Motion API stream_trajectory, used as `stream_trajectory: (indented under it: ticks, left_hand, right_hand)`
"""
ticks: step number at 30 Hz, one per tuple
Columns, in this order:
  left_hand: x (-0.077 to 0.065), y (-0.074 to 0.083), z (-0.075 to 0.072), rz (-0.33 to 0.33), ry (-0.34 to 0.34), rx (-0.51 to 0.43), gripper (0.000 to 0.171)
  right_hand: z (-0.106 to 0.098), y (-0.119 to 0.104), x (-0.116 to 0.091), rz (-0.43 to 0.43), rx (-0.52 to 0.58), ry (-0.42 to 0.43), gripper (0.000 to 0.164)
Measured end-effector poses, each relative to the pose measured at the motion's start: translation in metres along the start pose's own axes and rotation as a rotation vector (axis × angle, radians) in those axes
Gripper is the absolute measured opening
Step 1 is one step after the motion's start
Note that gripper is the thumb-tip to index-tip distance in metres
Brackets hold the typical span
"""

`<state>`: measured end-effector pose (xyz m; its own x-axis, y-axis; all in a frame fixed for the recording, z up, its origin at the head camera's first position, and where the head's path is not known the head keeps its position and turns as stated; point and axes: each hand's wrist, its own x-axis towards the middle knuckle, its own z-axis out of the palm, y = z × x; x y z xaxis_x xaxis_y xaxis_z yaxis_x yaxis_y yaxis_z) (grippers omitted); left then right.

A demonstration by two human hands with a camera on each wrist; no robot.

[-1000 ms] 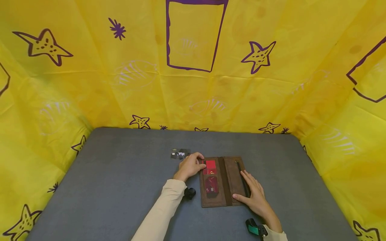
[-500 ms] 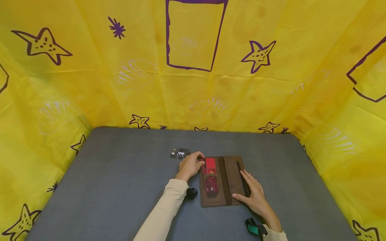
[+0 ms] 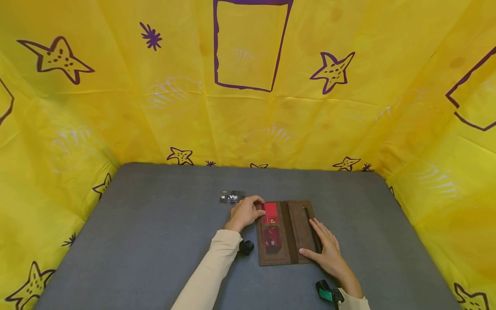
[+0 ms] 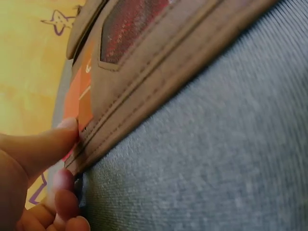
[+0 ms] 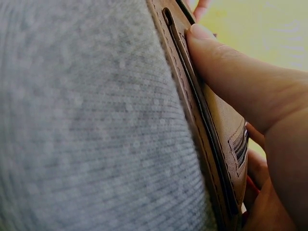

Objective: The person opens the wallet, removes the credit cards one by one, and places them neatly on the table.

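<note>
An open brown wallet [image 3: 296, 219] lies flat, spread left and right. At its upper left a bright red card [image 3: 271, 209] sits partly in a slot. My left hand [image 3: 243, 214] is at that corner, pinching the red card at its outer edge. In the left wrist view, the thumb [image 4: 65, 132] lies on the card and the other fingers curl below the wallet edge. My right hand [image 3: 327, 252] rests with spread, relaxed fingers on the wallet's right half, beside a dark zip [image 3: 315, 241]. A dark red card [image 3: 272, 239] shows in the lower left window.
A black card marked "Vip" [image 3: 232, 197] lies on the grey table [image 3: 155, 224] beyond my left hand. Yellow cloth [image 3: 248, 116] with purple drawings stands around the back and sides.
My left hand has shifted very slightly at the wallet's upper left corner. The right hand, the wallet and the black card stay where they were.
</note>
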<state>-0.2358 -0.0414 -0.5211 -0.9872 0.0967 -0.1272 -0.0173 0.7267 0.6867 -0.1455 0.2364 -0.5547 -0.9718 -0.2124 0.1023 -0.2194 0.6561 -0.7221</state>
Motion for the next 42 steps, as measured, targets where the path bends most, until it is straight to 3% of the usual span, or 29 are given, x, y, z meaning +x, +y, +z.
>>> stream_trajectory:
  ticks: [12,17,21,27,36,42]
  left_hand:
    - [-0.001,0.006,0.006,-0.004,0.092,0.064,0.03]
    - [0.0,0.006,0.004,-0.007,0.061,0.062,0.035]
    - [0.002,0.004,0.0,-0.027,0.002,0.034,0.041]
    - [0.003,0.003,-0.003,-0.044,-0.03,-0.037,0.039]
    - [0.001,0.006,-0.006,-0.092,0.002,-0.07,0.031]
    - [0.003,0.004,-0.003,-0.118,0.056,-0.148,0.032]
  right_hand:
    - [-0.001,-0.001,0.0,0.003,0.006,-0.004,0.091]
    - [-0.001,-0.001,0.0,0.001,0.001,-0.001,0.091]
    - [-0.001,-0.001,-0.001,0.001,-0.001,0.001,0.091]
    - [-0.001,-0.001,-0.001,0.005,0.004,0.001,0.091]
    - [-0.001,-0.001,0.0,0.011,0.006,-0.005,0.092]
    - [-0.001,0.0,0.0,0.003,0.007,-0.002,0.091]
